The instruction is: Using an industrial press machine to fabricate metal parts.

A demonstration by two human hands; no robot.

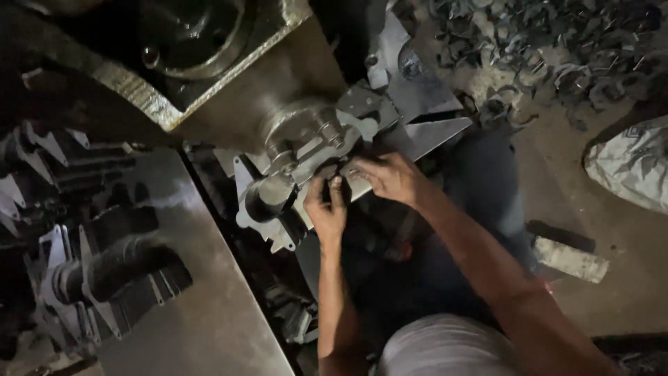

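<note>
Both hands at frame centre, left hand (pixel 325 209) and right hand (pixel 390 177) with fingers closed on a small dark part (pixel 335 170) against the grey machine fixture (pixel 306 157), steel counter (pixel 202 299) edge lower left, scrap pile (pixel 543 49) upper right, bare floor (pixel 591 209) right.

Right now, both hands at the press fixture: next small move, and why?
Probably seat the small dark piece flat against the fixture before letting go. Both hands meet on it: the left hand pinches from below, the right hand presses from the side. The light is dim, so whether it already sits flush cannot be told.
</note>
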